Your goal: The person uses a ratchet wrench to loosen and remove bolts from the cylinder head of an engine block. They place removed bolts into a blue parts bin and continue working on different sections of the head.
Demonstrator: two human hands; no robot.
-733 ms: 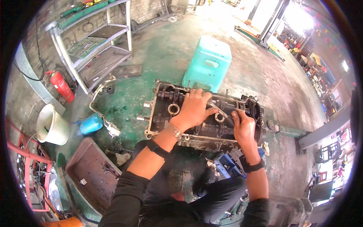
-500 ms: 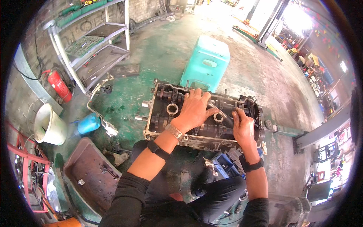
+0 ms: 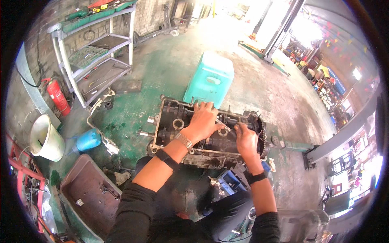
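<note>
Cylinder head (image 3: pixel 174 121) under both hands

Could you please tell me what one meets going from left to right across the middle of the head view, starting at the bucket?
White bucket → blue container → grimy engine cylinder head → left hand resting on it → right hand on its right part → chain sprocket at its end → grey steel beam.

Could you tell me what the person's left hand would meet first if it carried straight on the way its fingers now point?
Most likely the teal plastic container just beyond the far edge of the engine cylinder head. The left hand lies flat on that head, fingers pointing up-picture; depth is hard to judge.
</note>
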